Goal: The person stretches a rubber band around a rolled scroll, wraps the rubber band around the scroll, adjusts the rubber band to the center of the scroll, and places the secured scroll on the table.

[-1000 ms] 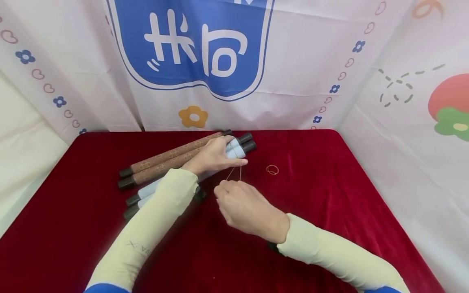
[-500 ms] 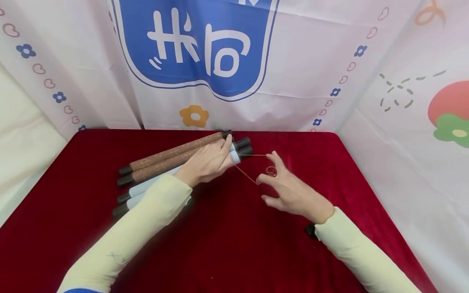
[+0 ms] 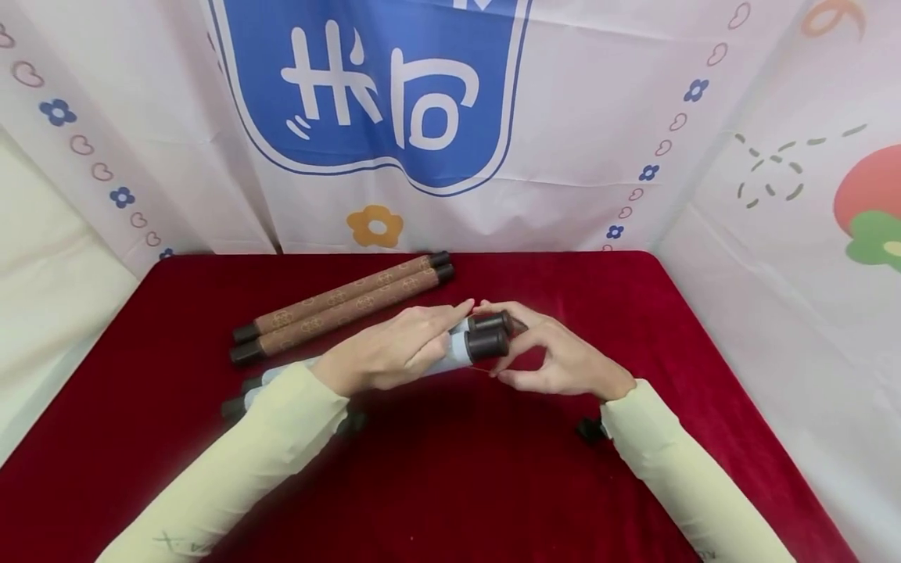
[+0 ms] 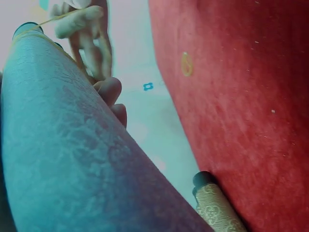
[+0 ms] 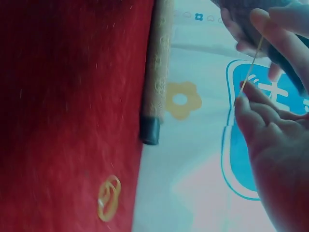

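Two light blue scrolls (image 3: pixel 460 349) with dark end knobs lie side by side, right ends raised toward the right hand. My left hand (image 3: pixel 387 348) grips them from above near those ends. Around the knob end my right hand (image 3: pixel 559 356) has its fingers spread and bent, holding a thin rubber band stretched. In the left wrist view the rubber band (image 4: pixel 55 18) runs from the scroll's end to the fingers. The right wrist view shows the taut rubber band (image 5: pixel 252 66) between fingertips. The left palm's underside is hidden.
Behind the hands, two brown patterned scrolls (image 3: pixel 348 301) with dark knobs lie together on the red cloth (image 3: pixel 450 485). Loose yellow rubber bands (image 5: pixel 109 198) lie on the cloth at the right. A printed white curtain (image 3: pixel 563 156) stands along the back edge.
The blue scrolls have shifted right and nearer, away from the brown ones, gripped by the left hand. The right hand swung the band rightward from below, then came in around the knobs.
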`<control>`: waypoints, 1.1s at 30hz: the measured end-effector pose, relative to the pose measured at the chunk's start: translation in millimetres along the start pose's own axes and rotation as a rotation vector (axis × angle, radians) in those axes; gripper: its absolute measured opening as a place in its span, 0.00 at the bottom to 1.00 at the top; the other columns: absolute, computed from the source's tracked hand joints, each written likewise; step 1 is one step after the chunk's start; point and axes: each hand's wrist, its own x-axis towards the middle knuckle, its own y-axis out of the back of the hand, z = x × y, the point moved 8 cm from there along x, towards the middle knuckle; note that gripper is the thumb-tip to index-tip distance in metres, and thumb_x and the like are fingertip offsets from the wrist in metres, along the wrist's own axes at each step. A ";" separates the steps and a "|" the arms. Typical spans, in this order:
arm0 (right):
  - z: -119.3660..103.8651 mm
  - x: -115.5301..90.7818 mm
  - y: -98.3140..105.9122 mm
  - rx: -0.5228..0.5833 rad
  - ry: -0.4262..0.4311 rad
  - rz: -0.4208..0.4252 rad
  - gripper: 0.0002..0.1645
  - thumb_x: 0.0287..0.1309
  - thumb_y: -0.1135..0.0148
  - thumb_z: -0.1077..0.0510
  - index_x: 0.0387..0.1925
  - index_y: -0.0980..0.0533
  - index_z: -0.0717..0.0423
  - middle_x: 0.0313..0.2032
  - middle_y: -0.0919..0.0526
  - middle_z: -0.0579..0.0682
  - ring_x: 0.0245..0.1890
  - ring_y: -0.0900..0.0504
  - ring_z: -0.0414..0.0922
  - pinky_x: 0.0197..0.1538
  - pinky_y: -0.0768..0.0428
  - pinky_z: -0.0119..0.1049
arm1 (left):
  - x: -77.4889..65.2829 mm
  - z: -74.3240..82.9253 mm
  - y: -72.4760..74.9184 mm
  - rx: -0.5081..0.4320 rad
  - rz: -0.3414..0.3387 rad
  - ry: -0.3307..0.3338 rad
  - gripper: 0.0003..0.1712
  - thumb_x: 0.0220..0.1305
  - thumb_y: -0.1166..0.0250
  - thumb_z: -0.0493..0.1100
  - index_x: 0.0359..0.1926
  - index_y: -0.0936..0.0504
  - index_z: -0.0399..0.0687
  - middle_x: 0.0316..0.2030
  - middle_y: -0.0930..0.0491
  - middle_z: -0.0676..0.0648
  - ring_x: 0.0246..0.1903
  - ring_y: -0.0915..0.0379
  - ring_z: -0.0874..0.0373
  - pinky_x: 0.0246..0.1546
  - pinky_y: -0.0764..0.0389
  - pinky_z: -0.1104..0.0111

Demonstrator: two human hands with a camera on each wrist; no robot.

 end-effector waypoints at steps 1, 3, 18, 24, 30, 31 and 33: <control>2.0 1.4 -1.6 0.042 0.004 0.003 0.11 0.57 0.25 0.65 0.38 0.08 0.46 0.71 0.28 0.48 0.76 0.32 0.49 0.75 0.30 0.55 | 0.2 0.9 0.9 -0.002 0.011 0.003 0.41 0.72 0.57 0.51 0.84 0.45 0.48 0.71 0.28 0.45 0.60 0.29 0.51 0.65 0.25 0.55; 6.9 3.5 -4.2 0.119 0.009 0.015 0.10 0.58 0.26 0.65 0.39 0.08 0.49 0.66 0.23 0.47 0.69 0.27 0.49 0.72 0.27 0.51 | 1.2 1.2 1.6 -0.005 0.027 0.008 0.41 0.73 0.57 0.51 0.84 0.45 0.48 0.71 0.28 0.45 0.61 0.29 0.51 0.66 0.26 0.55; 44.3 17.7 -3.4 0.500 -0.593 0.361 0.30 0.80 0.56 0.38 0.58 0.22 0.57 0.36 0.17 0.54 0.20 0.20 0.44 0.24 0.21 0.31 | 23.2 -11.8 -13.1 0.253 0.190 0.020 0.42 0.75 0.55 0.56 0.79 0.39 0.34 0.62 0.23 0.37 0.48 0.22 0.49 0.55 0.17 0.56; 43.6 23.7 -0.1 0.280 -0.660 0.440 0.24 0.78 0.50 0.39 0.52 0.21 0.54 0.38 0.20 0.57 0.19 0.23 0.46 0.24 0.22 0.33 | 32.0 -22.5 -16.0 0.164 0.211 0.131 0.50 0.67 0.44 0.71 0.80 0.36 0.46 0.66 0.22 0.45 0.53 0.23 0.53 0.53 0.17 0.56; 47.1 24.5 0.6 0.237 -0.648 0.502 0.25 0.78 0.48 0.40 0.49 0.19 0.56 0.37 0.20 0.58 0.19 0.25 0.46 0.22 0.22 0.33 | 33.5 -25.2 -14.3 0.108 0.214 0.137 0.46 0.63 0.33 0.72 0.73 0.27 0.50 0.52 0.18 0.51 0.44 0.23 0.58 0.44 0.17 0.62; 47.4 24.8 0.6 0.231 -0.646 0.508 0.24 0.78 0.48 0.41 0.48 0.19 0.57 0.37 0.20 0.58 0.19 0.26 0.46 0.22 0.22 0.33 | 31.2 -26.5 -13.2 0.102 0.219 0.137 0.46 0.62 0.32 0.72 0.71 0.26 0.50 0.51 0.17 0.52 0.43 0.23 0.58 0.43 0.17 0.62; 48.8 25.3 0.2 0.223 -0.650 0.510 0.23 0.78 0.48 0.42 0.49 0.18 0.57 0.39 0.19 0.58 0.21 0.25 0.47 0.23 0.21 0.34 | 25.1 -30.3 -10.7 0.109 0.233 0.136 0.44 0.61 0.30 0.71 0.69 0.24 0.50 0.49 0.17 0.52 0.42 0.23 0.59 0.42 0.18 0.63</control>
